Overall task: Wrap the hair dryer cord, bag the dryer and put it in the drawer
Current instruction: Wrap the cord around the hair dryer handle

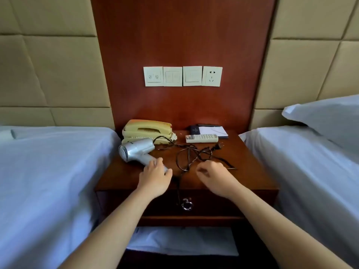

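Cord-wrapping barely begun, by appearance: dryer [136,149] on nightstand [252,177], cord [183,159] tangled beside it; left hand [155,174] lies over its handle, grasp unclear; right hand [212,172] curled over cord, hold unclear; next, gather loops.

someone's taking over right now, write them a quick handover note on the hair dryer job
Hands: left hand lies over the handle of the hair dryer; grip unclear. The right hand has its fingers curled at the cord; whether it pinches it is unclear.
Things: dryer on the nightstand by the phone. Cord loose and tangled, plug lying free near the remote, one strand hanging over the shut drawer.
Done: nothing yet.
Left: wrap cord, bag dryer (no bag plainly in view), open drawer, stow.
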`<state>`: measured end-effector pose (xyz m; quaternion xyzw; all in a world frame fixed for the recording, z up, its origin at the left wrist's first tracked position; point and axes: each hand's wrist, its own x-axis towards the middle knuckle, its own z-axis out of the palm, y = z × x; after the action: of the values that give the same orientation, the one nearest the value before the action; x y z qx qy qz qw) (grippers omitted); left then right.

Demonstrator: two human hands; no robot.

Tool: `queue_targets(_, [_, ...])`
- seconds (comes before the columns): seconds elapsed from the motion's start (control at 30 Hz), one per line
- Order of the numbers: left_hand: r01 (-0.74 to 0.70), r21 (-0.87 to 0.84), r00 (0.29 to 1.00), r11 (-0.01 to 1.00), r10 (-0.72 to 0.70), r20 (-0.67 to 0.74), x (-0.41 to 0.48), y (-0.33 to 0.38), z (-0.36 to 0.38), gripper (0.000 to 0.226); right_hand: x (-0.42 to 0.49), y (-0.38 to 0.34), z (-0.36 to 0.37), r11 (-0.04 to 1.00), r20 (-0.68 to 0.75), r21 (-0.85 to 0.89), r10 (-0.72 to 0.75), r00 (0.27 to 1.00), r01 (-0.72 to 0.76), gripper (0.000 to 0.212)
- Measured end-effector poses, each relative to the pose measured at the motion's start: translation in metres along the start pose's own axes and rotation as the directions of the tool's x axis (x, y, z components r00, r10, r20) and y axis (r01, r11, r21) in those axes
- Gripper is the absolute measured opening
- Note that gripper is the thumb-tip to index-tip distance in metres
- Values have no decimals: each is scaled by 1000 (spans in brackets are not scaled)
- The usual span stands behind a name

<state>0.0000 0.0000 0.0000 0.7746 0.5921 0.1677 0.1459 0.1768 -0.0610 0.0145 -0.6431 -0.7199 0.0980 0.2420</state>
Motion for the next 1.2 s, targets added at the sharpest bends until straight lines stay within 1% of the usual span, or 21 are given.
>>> queue_targets(0.07, [102, -75, 994, 992, -105, -36, 6, -10, 8, 64, 6, 4, 10, 998, -39, 55, -28, 999, 30, 19])
queue_targets(0.13, [162, -199, 985, 967, -170, -29, 11, -20, 14, 72, 11, 5, 21, 994, -70, 83, -62, 996, 68, 22])
queue_targets(0.2, [197, -344, 978, 918, -208, 4, 17, -22, 17, 75, 21, 4, 32, 990, -81, 107, -82, 993, 91, 27])
queue_targets(0.27, [238, -472, 963, 849, -269, 2, 23, -18, 14, 73, 34, -2, 43, 986, -80, 117, -109, 991, 118, 35])
queue_targets(0.33, [269, -590, 944, 761, -330, 4, 30, -16, 14, 72, 44, -8, 55, 983, -39, 134, -123, 992, 127, 45])
queue_targets(0.4, [290, -685, 917, 668, -399, -1, 36, -18, 15, 71, 52, -14, 68, 988, 30, 110, -112, 993, 108, 50])
queue_targets(0.47, [301, -801, 880, 517, -473, 25, 44, -25, 18, 64, 56, -18, 79, 995, 48, 22, -100, 994, 99, 44])
queue_targets(0.53, [277, -906, 853, 320, -516, 78, 48, -31, 20, 54, 62, -23, 84, 993, 0, -82, -82, 997, 81, 33])
queue_targets(0.6, [237, -956, 849, 174, -515, 117, 47, -36, 19, 47, 66, -26, 86, 979, -18, -187, -79, 997, 75, 26])
queue_targets(0.67, [198, -979, 860, 51, -489, 149, 45, -40, 17, 47, 67, -27, 86, 967, -9, -233, -104, 995, 99, 26])
queue_targets(0.7, [188, -982, 869, 2, -467, 165, 43, -41, 14, 49, 66, -26, 85, 970, -7, -218, -114, 993, 110, 27])
queue_targets(0.77, [184, -981, 888, -60, -418, 192, 40, -42, 8, 51, 63, -24, 83, 978, -11, -168, -127, 992, 123, 28])
queue_targets(0.9, [209, -953, 911, -218, -312, 271, 37, -40, 3, 45, 52, -24, 83, 975, -31, -109, -197, 980, 192, 27])
queue_targets(0.97, [207, -931, 906, -299, -301, 298, 37, -36, 4, 41, 45, -28, 83, 968, -39, -74, -242, 969, 239, 26])
queue_targets(1.03, [165, -922, 889, -349, -352, 292, 39, -31, 4, 34, 40, -31, 80, 966, -41, -10, -260, 965, 260, 27])
queue_targets(1.07, [145, -929, 886, -342, -373, 275, 40, -29, 2, 28, 38, -31, 77, 966, -30, 22, -258, 966, 258, 26])
queue_targets(1.1, [131, -940, 889, -314, -382, 251, 40, -26, -1, 20, 36, -30, 75, 966, -10, 33, -256, 967, 256, 22])
queue_targets(1.13, [119, -956, 898, -269, -381, 219, 40, -24, -4, 11, 34, -28, 72, 964, 9, 6, -267, 964, 267, 18])
queue_targets(1.17, [101, -969, 907, -225, -380, 183, 39, -22, -8, 4, 33, -25, 70, 954, 17, -51, -295, 956, 295, 18])
queue_targets(1.2, [78, -979, 912, -186, -382, 146, 40, -23, -11, 6, 33, -22, 67, 932, 16, -128, -340, 940, 339, 26])
